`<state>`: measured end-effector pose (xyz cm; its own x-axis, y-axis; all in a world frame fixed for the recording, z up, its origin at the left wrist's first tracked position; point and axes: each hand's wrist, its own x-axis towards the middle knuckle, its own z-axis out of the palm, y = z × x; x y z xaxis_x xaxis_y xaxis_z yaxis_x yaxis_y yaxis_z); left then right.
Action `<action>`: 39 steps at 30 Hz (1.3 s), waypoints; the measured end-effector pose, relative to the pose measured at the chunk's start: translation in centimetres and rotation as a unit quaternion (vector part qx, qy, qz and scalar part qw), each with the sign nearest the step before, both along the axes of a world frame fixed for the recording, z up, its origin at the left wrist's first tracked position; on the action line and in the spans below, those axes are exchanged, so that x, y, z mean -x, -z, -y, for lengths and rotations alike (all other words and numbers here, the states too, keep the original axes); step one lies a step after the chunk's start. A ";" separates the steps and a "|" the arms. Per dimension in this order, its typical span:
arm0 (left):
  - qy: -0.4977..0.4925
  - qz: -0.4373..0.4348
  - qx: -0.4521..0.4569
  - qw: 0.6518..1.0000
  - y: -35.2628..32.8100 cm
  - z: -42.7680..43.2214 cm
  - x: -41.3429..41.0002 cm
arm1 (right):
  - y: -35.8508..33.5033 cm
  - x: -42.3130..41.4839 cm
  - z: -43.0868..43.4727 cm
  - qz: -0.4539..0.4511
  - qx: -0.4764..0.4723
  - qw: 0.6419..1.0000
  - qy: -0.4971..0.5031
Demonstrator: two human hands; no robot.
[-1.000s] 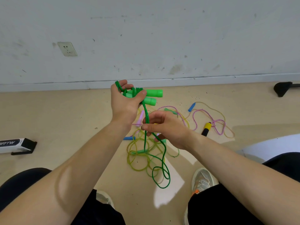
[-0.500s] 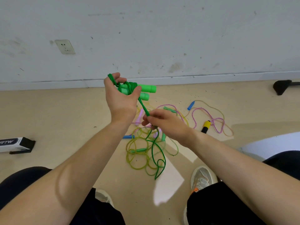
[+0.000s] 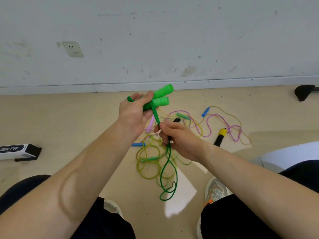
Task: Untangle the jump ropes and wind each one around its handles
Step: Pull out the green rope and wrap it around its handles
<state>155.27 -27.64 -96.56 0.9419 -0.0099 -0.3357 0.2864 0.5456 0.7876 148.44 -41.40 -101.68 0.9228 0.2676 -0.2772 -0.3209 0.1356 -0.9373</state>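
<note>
I get single view: head-worn wide-angle, facing forward and down. Close under lens: left hand (image 3: pixel 136 111), right hand (image 3: pixel 178 138); floor (image 3: pixel 69 121) beyond, wall (image 3: pixel 155 40) across top.

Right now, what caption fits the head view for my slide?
Left hand grips two green handles, right hand holds their green rope; other ropes lie tangled on the floor.

Bare forearms (image 3: pixel 89 166), black trousers (image 3: pixel 241 221), pale grey trainers (image 3: pixel 215 189).
</note>
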 end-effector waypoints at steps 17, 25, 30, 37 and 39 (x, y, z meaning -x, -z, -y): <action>0.305 0.065 -0.314 0.897 0.2 -0.2 2.7 | -3.6 -4.1 6.8 0.172 0.423 0.875 -0.158; 0.318 0.221 -0.466 0.796 0.3 -0.4 2.3 | -4.9 -3.9 6.9 0.101 0.323 0.937 -0.092; 0.243 0.291 -0.565 0.733 1.4 -0.4 1.4 | -5.6 -2.9 4.8 -0.002 0.191 0.980 0.060; 0.004 0.272 -0.509 0.817 3.3 0.3 0.8 | -4.6 0.5 0.4 -0.070 0.065 0.991 0.091; -0.017 0.235 -0.464 0.854 3.6 0.4 0.6 | -3.8 0.7 -0.3 -0.008 0.117 0.988 0.103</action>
<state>154.67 -28.06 -100.13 0.9693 0.0847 0.2309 -0.1840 -0.3733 0.9093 147.74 -41.13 -97.86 0.9458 0.0011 -0.3248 -0.3247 -0.0189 -0.9456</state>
